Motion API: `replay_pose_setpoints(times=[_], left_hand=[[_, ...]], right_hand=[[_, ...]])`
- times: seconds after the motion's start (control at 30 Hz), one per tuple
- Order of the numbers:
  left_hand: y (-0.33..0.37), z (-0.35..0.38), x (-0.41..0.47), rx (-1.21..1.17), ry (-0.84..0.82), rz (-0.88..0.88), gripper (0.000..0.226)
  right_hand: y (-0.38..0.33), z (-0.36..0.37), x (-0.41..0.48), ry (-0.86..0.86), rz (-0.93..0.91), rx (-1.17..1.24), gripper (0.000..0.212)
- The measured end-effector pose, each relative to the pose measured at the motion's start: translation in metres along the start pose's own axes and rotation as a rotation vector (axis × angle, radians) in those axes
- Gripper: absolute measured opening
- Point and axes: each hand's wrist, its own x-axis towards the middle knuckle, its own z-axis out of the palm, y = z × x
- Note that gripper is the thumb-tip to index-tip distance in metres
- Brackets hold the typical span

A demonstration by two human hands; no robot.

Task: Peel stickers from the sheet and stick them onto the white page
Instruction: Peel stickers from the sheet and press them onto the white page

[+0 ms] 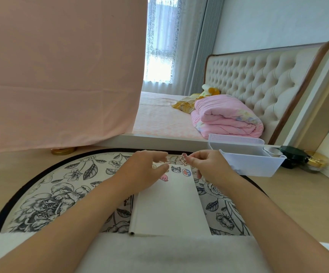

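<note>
Centre of frame: one left hand, one right hand, one white page, at least four stickers; right of them, one plastic bin.

No words, numbers or signs can be read, little cartoon stickers on the white paper page show pictures only

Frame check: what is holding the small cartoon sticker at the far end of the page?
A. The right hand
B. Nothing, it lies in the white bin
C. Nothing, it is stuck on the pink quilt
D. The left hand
A: the right hand pinches the sticker by its edge, above the far end of the white page.
</note>
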Motion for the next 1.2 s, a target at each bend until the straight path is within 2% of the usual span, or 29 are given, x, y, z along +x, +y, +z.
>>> replay_pose_setpoints(times=[0.07,0.17,0.4,0.57,0.63,0.83,0.9,1.03,1.2], left_hand=[[-0.007,0.002,-0.001,0.15,-0.065,0.057,0.047],[-0.012,0.006,-0.002,0.271,-0.129,0.102,0.047],[-0.016,0.01,0.0,0.287,-0.123,0.12,0.049],[-0.016,0.01,0.001,0.289,-0.121,0.121,0.049],[-0.015,0.01,0.0,0.289,-0.12,0.118,0.049],[-0.013,0.01,-0.002,0.29,-0.096,0.136,0.048],[-0.012,0.01,-0.003,0.268,-0.067,0.173,0.044],[-0.009,0.01,-0.005,0.189,-0.052,0.259,0.02],[-0.006,0.009,-0.006,0.19,-0.104,0.252,0.022]], right_hand=[[0.005,0.0,0.001,-0.065,0.071,-0.016,0.025],[0.008,0.007,0.004,-0.168,0.127,-0.1,0.029],[0.002,0.02,0.015,-0.205,0.073,-0.371,0.031],[0.004,0.024,0.017,-0.216,0.05,-0.436,0.045],[0.004,0.024,0.017,-0.222,0.029,-0.483,0.044],[0.006,0.027,0.016,-0.183,-0.006,-0.537,0.047],[0.007,0.028,0.015,-0.147,-0.017,-0.559,0.04],[0.004,0.03,0.01,-0.08,-0.063,-0.611,0.026],[-0.001,0.028,-0.003,0.0,-0.118,-0.757,0.022]])
